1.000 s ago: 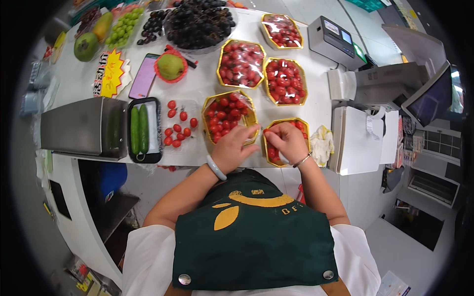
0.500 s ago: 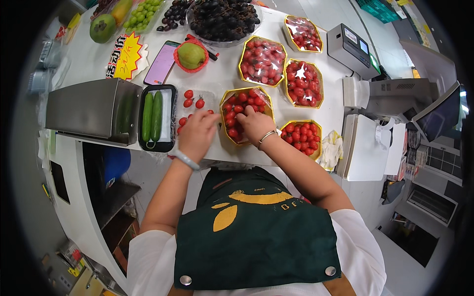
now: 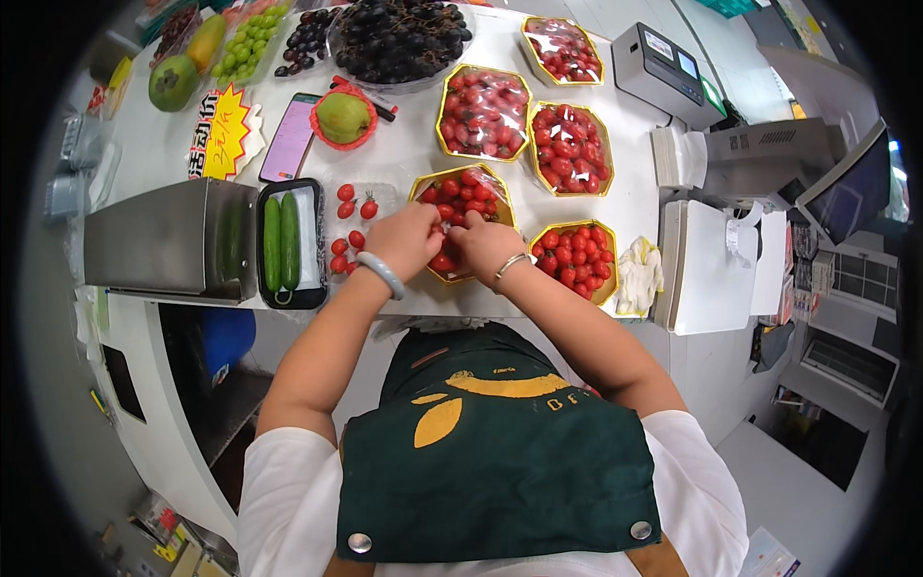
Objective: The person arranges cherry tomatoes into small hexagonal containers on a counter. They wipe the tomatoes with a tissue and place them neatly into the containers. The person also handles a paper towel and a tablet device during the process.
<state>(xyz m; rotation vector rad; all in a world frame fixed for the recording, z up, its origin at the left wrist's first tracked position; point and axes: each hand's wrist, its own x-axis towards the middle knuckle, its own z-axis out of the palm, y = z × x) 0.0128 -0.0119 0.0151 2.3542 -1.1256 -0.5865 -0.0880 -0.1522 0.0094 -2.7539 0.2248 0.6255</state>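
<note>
A yellow-rimmed octagonal tray [image 3: 507, 195] of red cherry tomatoes [image 3: 467, 190] stands near the counter's front edge, its top uncovered. My left hand [image 3: 404, 238], with a pale bangle at the wrist, reaches over the tray's left side; its fingers are curled together and whatever they pinch is hidden. From the right, my right hand [image 3: 488, 250] dips its bent fingers among the tomatoes, closed on at least one. The two hands almost touch. Several loose cherry tomatoes [image 3: 346, 210] lie in a clear plastic tray just left.
Wrapped tomato trays [image 3: 484, 112] stand behind, and an unwrapped one [image 3: 574, 260] is at right beside white gloves [image 3: 638, 276]. Left are cucumbers [image 3: 282, 242] in a black tray, a steel box [image 3: 173, 240], a phone [image 3: 288, 139] and a netted green fruit [image 3: 343, 117]. Grapes [image 3: 399, 38] sit farther back.
My left hand has moved right, from over the loose tomatoes to the octagonal tray. My right hand stays in that tray, its fingers shifted slightly. The view has shifted a little.
</note>
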